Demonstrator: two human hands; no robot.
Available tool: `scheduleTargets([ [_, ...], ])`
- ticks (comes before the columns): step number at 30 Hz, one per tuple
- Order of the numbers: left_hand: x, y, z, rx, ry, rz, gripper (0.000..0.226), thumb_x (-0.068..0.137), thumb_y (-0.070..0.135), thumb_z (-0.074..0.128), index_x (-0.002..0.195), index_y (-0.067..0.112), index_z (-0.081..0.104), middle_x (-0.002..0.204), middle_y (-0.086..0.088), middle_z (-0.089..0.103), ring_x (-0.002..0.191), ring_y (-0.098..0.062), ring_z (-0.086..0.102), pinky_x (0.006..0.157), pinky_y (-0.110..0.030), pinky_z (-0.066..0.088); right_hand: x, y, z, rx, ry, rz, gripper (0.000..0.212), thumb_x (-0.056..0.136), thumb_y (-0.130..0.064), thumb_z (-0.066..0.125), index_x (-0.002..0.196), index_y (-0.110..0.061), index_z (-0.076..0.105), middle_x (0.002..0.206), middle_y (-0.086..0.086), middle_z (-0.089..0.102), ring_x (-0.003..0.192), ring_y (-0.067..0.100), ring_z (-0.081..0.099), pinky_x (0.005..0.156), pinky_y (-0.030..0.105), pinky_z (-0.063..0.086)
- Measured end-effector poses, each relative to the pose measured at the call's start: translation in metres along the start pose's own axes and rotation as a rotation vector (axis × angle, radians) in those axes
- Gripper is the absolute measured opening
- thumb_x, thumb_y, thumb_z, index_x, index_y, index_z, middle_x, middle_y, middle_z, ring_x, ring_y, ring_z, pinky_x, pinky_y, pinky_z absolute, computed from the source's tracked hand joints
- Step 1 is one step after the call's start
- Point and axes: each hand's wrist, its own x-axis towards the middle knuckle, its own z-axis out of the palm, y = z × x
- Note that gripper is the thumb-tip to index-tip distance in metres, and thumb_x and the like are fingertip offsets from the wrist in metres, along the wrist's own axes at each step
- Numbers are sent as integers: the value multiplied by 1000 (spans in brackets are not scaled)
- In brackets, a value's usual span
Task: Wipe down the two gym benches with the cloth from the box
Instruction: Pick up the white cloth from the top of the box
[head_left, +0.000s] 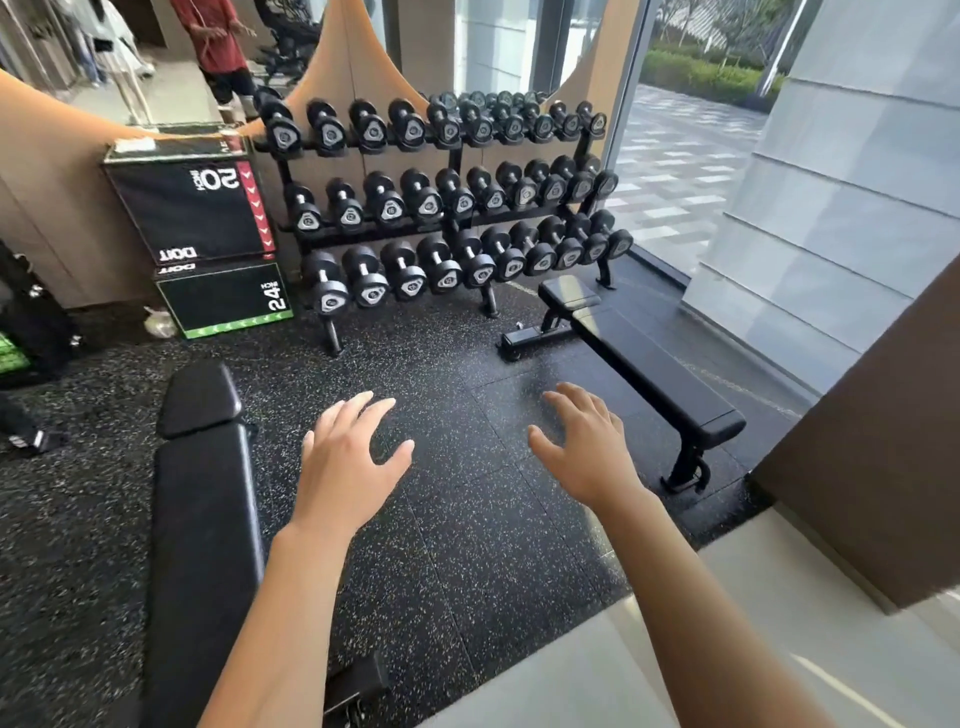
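While both arms reach forward over the speckled rubber floor (467, 519), the left hand (345, 467) and right hand (587, 447) hover palm-down with fingers spread, holding nothing. One black bench (205, 519) lies just left of the left arm, the other bench (649, 358) sits right, near the dumbbell rack (447, 208). A white cloth (136, 144) rests atop the stacked boxes (192, 213).

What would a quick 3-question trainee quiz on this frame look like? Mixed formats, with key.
1. True or false: the left hand grips a cloth.
2. Which bench lies nearer the window: A) left bench B) right bench?
3. How many tiers does the dumbbell rack have?

Key: 1 false, both the left hand and the right hand are open and hold nothing; 2 B; 3 three.
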Motion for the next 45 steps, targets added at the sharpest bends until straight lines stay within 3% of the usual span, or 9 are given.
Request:
scheduleTargets([
  [14, 70, -61, 10, 61, 87, -193, 61, 97, 54, 60, 153, 33, 50, 165, 5, 41, 154, -25, 31, 123, -53, 29, 133, -35, 70, 37, -105, -203, 60, 99, -52, 56, 152, -24, 48, 161, -3, 39, 150, 20, 30, 122, 49, 23],
  [25, 182, -53, 44, 142, 100, -292, 60, 97, 54, 61, 152, 33, 51, 164, 6, 42, 153, -23, 31, 122, -59, 31, 279, -6, 100, 37, -156, -327, 63, 98, -56, 51, 152, -24, 47, 160, -3, 39, 150, 21, 29, 122, 49, 24],
  [33, 239, -58, 49, 185, 129, -324, 58, 97, 52, 62, 150, 31, 54, 161, 5, 45, 151, -22, 33, 119, -55, 34, 358, -5, 116, 104, -182, -362, 63, 98, -56, 51, 152, -23, 47, 161, -1, 39, 151, 22, 29, 124, 53, 24],
  [45, 329, -141, 27, 164, 180, -328, 58, 96, 50, 65, 148, 27, 56, 159, 1, 48, 149, -25, 37, 120, -54, 36, 452, -79, 165, 93, -214, -390, 62, 98, -55, 52, 151, -23, 48, 161, -3, 38, 150, 22, 30, 122, 53, 25],
])
